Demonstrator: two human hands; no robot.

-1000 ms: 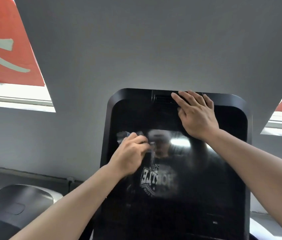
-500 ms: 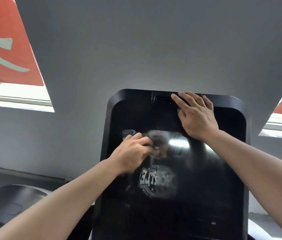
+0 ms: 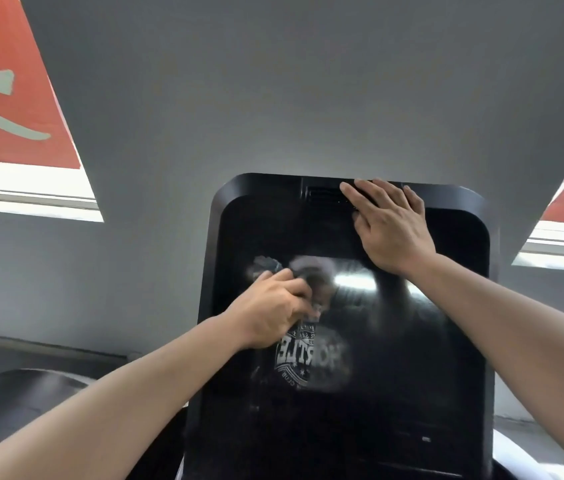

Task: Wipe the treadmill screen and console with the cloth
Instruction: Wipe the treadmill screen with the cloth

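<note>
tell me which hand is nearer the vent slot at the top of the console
Right. The right hand lies flat on the console's top edge, fingertips overlapping the vent slot. The left hand is lower, on the screen, gripping the cloth.

Pretty dim on my feed, daylight only coming through the bright blown-out windows (image 3: 31, 199) either side. The glossy black treadmill screen (image 3: 395, 341) throws glare, with motion blur and wide-angle bending at the edges.

glossy black screen (image 3: 395, 341) (white crest reflected), grey wall (image 3: 291, 91), red banner (image 3: 3, 98)
</note>
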